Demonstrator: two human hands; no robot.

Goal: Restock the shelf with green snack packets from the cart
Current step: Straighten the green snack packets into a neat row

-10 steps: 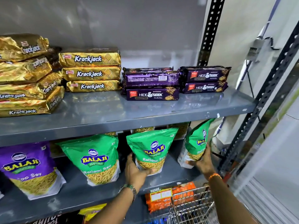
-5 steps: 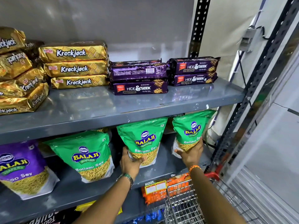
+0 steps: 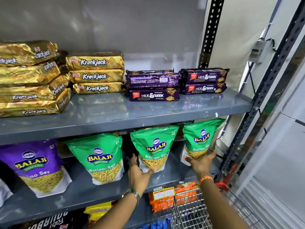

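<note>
Both hands up at the middle shelf (image 3: 79, 192) — the left hand (image 3: 140, 174) clasps the base of the middle green packet (image 3: 155, 146), and the right hand (image 3: 202, 162) clasps the base of the right green packet (image 3: 200, 139). Both packets stand upright. It looks like the placing step — next, let go cleanly and dip to the cart (image 3: 189, 210).

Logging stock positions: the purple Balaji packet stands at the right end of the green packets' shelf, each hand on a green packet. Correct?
No. The head view shows the purple Balaji packet at the left end. Otherwise right: left hand on the middle green packet, right hand on the rightmost green packet.
</note>
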